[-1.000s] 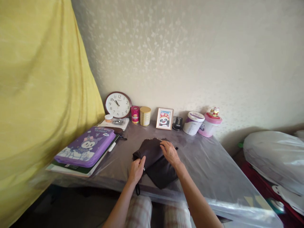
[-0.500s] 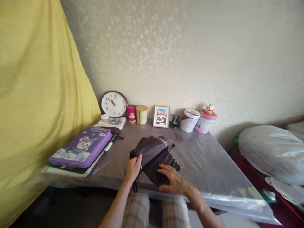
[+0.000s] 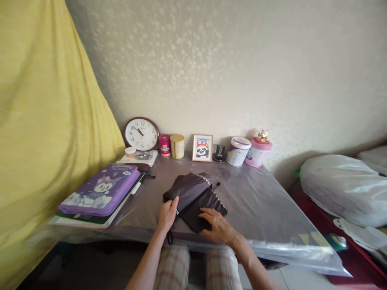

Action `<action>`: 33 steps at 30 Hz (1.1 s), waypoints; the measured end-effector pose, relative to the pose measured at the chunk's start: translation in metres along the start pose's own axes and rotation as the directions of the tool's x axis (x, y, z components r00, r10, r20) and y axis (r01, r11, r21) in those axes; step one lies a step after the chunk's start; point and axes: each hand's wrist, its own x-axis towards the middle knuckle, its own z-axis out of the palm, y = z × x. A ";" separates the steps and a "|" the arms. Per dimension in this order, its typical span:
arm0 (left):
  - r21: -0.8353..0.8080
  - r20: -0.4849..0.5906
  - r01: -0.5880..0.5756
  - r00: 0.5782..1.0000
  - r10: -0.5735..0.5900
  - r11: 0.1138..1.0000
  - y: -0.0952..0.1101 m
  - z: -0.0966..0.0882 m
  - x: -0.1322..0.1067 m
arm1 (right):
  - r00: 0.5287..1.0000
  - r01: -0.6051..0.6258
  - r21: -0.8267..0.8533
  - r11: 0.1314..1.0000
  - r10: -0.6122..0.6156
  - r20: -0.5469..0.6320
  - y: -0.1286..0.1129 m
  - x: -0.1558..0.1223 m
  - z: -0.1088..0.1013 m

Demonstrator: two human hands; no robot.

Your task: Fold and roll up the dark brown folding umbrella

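A black folding umbrella lies collapsed on the table, its panels loose and a checked trim along the far right edge. My left hand is closed around its left end, thumb on top; a dark wrist loop hangs below that hand at the table's front edge. Spread over the right-hand panel, my right hand rests with its fingers apart on the fabric. The umbrella's handle is mostly hidden by my left hand and the cloth.
The table has a clear plastic cover. On the left, a purple zip case lies on books. Along the wall stand a clock, a pink can, a yellow can, a framed panda picture and white tubs.
My hands and the umbrella keep nearly the same pose, with the right fingers still on the fabric. The whole view has shifted slightly.
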 end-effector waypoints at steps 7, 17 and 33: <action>0.002 -0.006 0.005 1.000 -0.005 1.000 -0.001 0.001 0.000 | 0.998 -0.003 0.007 1.000 0.003 -0.067 0.000 0.002 0.004; -0.002 -0.005 0.007 1.000 -0.007 1.000 -0.002 0.001 0.000 | 0.996 -0.013 0.039 0.999 0.017 -0.084 0.003 0.004 0.006; 0.023 -0.012 0.009 1.000 -0.009 1.000 0.001 0.001 0.000 | 0.986 0.014 0.088 0.996 0.001 -0.165 0.010 0.005 0.011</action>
